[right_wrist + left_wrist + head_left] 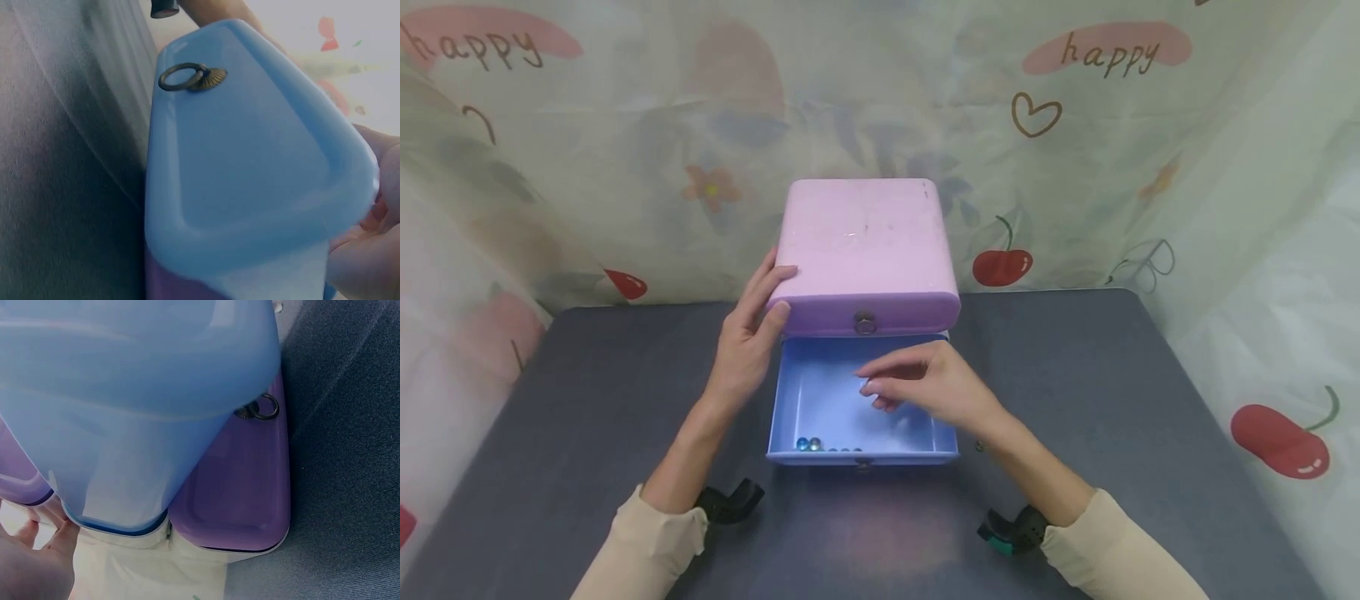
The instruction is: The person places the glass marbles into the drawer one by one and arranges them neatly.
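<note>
Sleeves in beige, each with a dark wrist-camera mount, enter from the bottom edge of the head view onto a grey table (587, 392). Just ahead of them stands the pulled-out blue drawer (838, 400), its front wall toward the person with a small ring pull (183, 76) centred on it, seen close in the right wrist view. Several blue glass beads (808, 444) lie clustered in the drawer's near-left corner, against the front wall. Right hand (936, 387) hovers over the open drawer, palm down, fingertips drawn loosely together toward the thumb; whether they pinch a bead cannot be told, as nothing shows between them. Left hand (752, 333) rests against the left front corner of the pink cabinet (865, 246), fingers nearly straight along its side and thumb on the front edge, a flat bracing contact and not a curled grip. Judgement: that placement steadies the light cabinet so it does not slide while the drawer is out and being worked in. Upper purple drawer (865, 317) is closed, its own ring pull (865, 322) hanging at centre. Left wrist view shows only the blue drawer underside and purple front at close range. Behind the cabinet hangs a translucent curtain (1112, 167) printed with cherries, hearts and the word "happy".
</note>
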`<control>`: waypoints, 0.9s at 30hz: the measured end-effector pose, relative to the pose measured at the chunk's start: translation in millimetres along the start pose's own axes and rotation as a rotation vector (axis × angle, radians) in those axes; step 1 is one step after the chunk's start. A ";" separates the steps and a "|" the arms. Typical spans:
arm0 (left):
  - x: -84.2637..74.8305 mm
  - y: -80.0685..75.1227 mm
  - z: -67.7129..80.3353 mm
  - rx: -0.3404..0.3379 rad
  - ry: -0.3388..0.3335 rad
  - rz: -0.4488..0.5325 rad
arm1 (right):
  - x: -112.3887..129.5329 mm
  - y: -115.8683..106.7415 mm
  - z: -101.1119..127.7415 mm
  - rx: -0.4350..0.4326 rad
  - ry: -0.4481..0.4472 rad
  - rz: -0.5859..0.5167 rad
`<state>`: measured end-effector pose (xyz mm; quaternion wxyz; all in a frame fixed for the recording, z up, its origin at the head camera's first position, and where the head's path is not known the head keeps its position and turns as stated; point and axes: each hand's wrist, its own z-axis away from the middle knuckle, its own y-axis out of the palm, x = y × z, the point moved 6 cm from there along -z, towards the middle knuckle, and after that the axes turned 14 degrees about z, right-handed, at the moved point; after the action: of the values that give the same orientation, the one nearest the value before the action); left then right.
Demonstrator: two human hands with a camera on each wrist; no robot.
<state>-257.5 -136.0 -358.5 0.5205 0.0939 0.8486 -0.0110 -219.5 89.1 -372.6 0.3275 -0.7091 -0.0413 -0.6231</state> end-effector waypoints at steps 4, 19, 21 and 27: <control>-0.1 0.2 -0.5 -0.001 0.002 0.021 | -1.4 -12.7 7.9 -0.042 -0.028 0.015; 0.3 -0.4 1.1 -0.001 -0.012 0.025 | -20.6 -53.0 30.5 -0.133 -0.018 0.090; 0.2 -0.2 1.2 0.001 -0.014 0.033 | -23.0 -56.5 32.2 -0.140 -0.009 0.107; -0.3 -0.3 1.0 0.005 -0.014 0.043 | -32.8 -65.2 34.7 -0.140 -0.029 0.099</control>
<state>-256.6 -136.4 -358.7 0.5263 0.1132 0.8427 -0.0024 -227.4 169.5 -375.9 0.3068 -0.7405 0.0329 -0.5970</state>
